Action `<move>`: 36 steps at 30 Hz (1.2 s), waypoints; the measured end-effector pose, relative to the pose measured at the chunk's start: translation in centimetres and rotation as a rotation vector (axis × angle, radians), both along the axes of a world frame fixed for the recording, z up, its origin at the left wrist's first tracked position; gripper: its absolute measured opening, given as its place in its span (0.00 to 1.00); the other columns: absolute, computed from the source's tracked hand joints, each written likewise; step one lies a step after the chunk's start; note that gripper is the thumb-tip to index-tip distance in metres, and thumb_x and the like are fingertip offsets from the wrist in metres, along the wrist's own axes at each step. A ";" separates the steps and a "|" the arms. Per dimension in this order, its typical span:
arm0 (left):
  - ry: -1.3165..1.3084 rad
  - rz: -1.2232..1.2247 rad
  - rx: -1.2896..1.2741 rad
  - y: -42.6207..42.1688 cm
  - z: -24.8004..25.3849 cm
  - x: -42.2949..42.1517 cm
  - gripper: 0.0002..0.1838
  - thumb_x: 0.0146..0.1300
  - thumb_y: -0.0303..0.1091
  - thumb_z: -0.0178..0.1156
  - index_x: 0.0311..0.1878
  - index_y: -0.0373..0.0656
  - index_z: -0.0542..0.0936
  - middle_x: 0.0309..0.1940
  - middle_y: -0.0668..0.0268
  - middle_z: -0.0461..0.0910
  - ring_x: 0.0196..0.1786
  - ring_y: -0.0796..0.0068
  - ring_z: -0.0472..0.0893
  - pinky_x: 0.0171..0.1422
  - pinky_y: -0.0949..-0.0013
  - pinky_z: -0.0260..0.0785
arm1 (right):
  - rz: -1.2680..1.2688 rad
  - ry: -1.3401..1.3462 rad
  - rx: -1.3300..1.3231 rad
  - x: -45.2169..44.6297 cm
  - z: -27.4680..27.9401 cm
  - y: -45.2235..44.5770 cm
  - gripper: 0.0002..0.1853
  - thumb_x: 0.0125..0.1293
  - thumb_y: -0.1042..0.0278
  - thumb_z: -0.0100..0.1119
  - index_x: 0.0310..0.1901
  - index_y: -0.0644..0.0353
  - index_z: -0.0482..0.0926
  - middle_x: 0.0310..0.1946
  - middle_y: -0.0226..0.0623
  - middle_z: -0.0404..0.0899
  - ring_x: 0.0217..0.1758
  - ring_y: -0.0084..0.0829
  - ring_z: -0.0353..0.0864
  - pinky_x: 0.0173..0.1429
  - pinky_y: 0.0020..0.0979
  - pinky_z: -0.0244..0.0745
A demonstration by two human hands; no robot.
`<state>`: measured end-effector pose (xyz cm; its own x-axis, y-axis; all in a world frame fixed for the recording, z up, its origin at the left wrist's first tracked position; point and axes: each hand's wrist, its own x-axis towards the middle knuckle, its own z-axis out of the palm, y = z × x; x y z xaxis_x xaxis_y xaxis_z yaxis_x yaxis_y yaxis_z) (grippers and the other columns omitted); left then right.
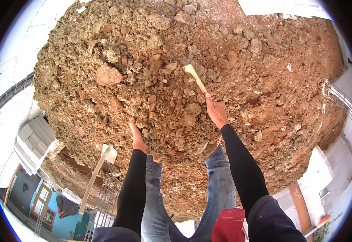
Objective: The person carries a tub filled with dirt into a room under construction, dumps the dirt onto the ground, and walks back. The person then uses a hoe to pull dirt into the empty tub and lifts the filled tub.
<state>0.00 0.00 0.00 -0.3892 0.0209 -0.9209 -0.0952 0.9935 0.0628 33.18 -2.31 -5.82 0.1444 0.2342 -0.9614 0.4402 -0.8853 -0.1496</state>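
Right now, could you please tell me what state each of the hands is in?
Left hand: open, nothing visible in it.
Right hand: closed, holding a pale wooden handle.

Soil (265, 109), rough and matt, set with coarse, grainy stones (108, 75). Held tool (197, 78), smooth and wood-like; long handle (92, 181), plain wood. Jeans (220, 177), faded matt denim; sleeves (244, 165), smooth cloth

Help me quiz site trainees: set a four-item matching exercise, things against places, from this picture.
1. Pale, slender tool
2. Wooden-handled tool with a pale blade
3. Large reddish-brown rock
4. Pale rectangular blocks

A. Beside the black left sleeve
B. On the brown soil, beyond the left hand
C. Stacked toward the picture's left edge
D. In the right hand

Pairs: 1-D; 2-A; 3-B; 4-C
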 end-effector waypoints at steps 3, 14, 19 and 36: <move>0.032 -0.054 0.101 2.3 7.1 0.2 0.64 0.50 0.87 0.43 0.83 0.56 0.41 0.83 0.59 0.37 0.82 0.51 0.41 0.78 0.33 0.30 | -0.070 -0.016 0.172 -0.4 3.4 -3.3 0.47 0.70 0.24 0.34 0.55 0.74 0.69 0.45 0.59 0.73 0.37 0.48 0.78 0.40 0.45 0.76; 0.144 -0.316 0.394 -0.1 41.9 10.8 0.50 0.67 0.74 0.40 0.82 0.53 0.40 0.80 0.60 0.47 0.79 0.54 0.56 0.77 0.50 0.57 | -0.372 0.025 0.552 6.8 33.3 -9.1 0.46 0.74 0.29 0.35 0.38 0.73 0.87 0.78 0.62 0.30 0.83 0.57 0.19 0.82 0.58 0.29; 0.017 -0.363 0.442 1.8 49.7 16.1 0.42 0.73 0.68 0.35 0.80 0.50 0.51 0.76 0.57 0.58 0.74 0.55 0.65 0.73 0.48 0.63 | -0.407 -0.391 0.748 12.1 42.6 -11.0 0.43 0.75 0.27 0.29 0.21 0.61 0.73 0.23 0.49 0.69 0.34 0.49 0.69 0.52 0.52 0.61; -0.734 -0.695 0.392 7.1 48.6 43.5 0.45 0.76 0.63 0.41 0.81 0.45 0.37 0.82 0.57 0.37 0.82 0.56 0.48 0.83 0.48 0.48 | -1.016 -0.343 0.541 31.9 56.5 -22.0 0.38 0.76 0.28 0.32 0.13 0.49 0.59 0.10 0.27 0.50 0.13 0.27 0.42 0.22 0.44 0.42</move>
<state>43.55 7.10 48.57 0.4647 0.3681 -0.8053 0.3368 0.7677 0.5452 65.03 -24.35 50.69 0.7265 0.2261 -0.6489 -0.3333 -0.7098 -0.6206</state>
